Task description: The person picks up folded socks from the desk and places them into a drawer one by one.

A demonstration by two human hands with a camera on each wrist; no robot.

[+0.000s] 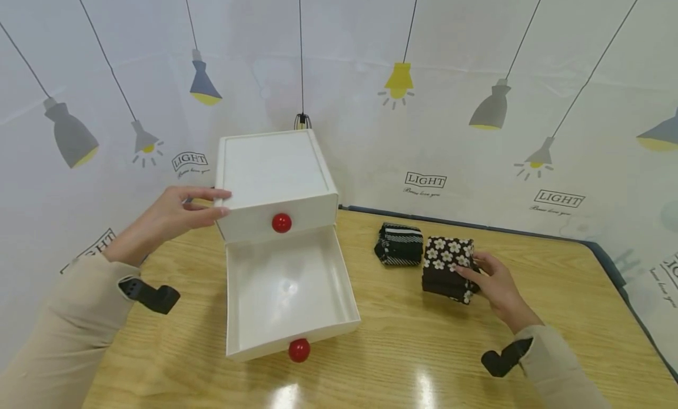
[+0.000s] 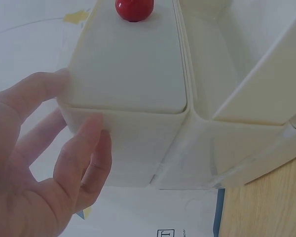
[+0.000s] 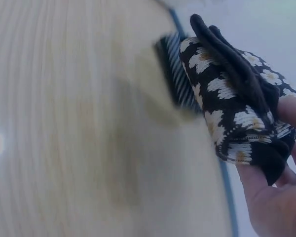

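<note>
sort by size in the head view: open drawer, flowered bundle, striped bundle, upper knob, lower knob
1. Open drawer
2. Flowered bundle
3. Striped bundle
4. Upper knob, lower knob: too alike to rank

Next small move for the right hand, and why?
I'd carry the flower-patterned bundle leftward until it's over the lower drawer. The right hand grips the bundle, the drawer is pulled out with its inside exposed, and the left hand rests on the white cabinet's corner, probably bracing it.
</note>
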